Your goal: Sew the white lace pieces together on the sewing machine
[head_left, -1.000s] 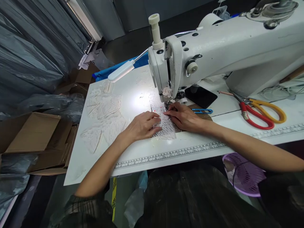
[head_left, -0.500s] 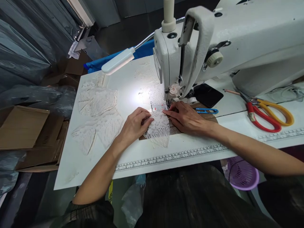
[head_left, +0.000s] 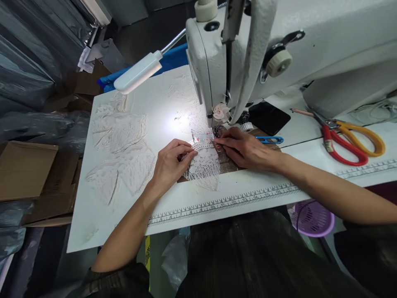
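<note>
A piece of white lace fabric (head_left: 203,167) lies under the needle area of the white sewing machine (head_left: 206,74). My left hand (head_left: 172,163) is closed at the lace's left edge, with thumb and forefinger pinched together on it. At the right edge, close to the presser foot (head_left: 217,131), my right hand (head_left: 245,147) has its fingertips pressed together on the lace. A clear strip with red marks (head_left: 203,138) sits across the lace between the hands. What lies under my right palm is hidden.
More lace pieces (head_left: 120,132) are spread on the left of the white table (head_left: 102,223). A lamp (head_left: 138,73) lights the work. Right of the machine head lie a black phone-like slab (head_left: 269,118), blue thread snips (head_left: 269,140) and red-and-yellow scissors (head_left: 344,145). A printed ruler (head_left: 217,205) runs along the front edge.
The camera view has shifted, with the machine looking larger and nearer. My right fingertips have drawn together at the lace's edge; my left hand keeps its pinch.
</note>
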The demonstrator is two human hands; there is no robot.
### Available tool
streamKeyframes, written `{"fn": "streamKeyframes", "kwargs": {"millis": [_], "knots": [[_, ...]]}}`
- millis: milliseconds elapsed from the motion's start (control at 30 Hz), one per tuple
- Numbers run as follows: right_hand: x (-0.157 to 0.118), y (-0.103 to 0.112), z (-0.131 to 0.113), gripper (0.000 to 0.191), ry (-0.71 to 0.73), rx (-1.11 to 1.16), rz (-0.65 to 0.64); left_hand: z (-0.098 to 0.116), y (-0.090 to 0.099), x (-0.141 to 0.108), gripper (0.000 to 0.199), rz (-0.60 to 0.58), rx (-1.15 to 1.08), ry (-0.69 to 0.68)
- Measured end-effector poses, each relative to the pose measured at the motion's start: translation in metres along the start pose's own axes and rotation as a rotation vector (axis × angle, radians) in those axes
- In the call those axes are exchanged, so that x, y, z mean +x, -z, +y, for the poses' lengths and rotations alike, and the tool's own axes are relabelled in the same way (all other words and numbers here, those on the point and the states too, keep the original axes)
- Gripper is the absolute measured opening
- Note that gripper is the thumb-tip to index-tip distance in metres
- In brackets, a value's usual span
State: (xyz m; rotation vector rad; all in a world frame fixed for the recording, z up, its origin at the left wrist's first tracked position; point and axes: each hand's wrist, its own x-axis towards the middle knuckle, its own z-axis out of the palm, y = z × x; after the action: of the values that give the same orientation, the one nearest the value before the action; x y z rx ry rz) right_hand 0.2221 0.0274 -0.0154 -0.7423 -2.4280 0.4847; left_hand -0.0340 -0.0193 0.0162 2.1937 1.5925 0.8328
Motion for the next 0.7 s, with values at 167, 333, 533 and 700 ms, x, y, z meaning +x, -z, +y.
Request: {"fn": "streamKeyframes", "kwargs": {"millis": [167, 333, 533, 700], "knots": [[-0.002, 0.015, 0.002, 0.036, 0.023, 0.123, -0.071, 0.0, -0.001, 0.0, 0.012, 0.019, -0.004, 0.015], [-0.002, 0.019, -0.002, 0.036, 0.146, 0.084, -0.153, 0.001, -0.001, 0.0, 0.013, 0.031, 0.008, 0.019], [-0.003, 0.017, -0.003, 0.035, 0.165, 0.033, -0.16, -0.001, -0.004, -0.002, 0.009, 0.047, 0.02, -0.029], [-0.003, 0.017, -0.003, 0.036, 0.159, 0.042, -0.178, -0.009, -0.002, 0.0, 0.014, 0.153, 0.095, -0.107]]}}
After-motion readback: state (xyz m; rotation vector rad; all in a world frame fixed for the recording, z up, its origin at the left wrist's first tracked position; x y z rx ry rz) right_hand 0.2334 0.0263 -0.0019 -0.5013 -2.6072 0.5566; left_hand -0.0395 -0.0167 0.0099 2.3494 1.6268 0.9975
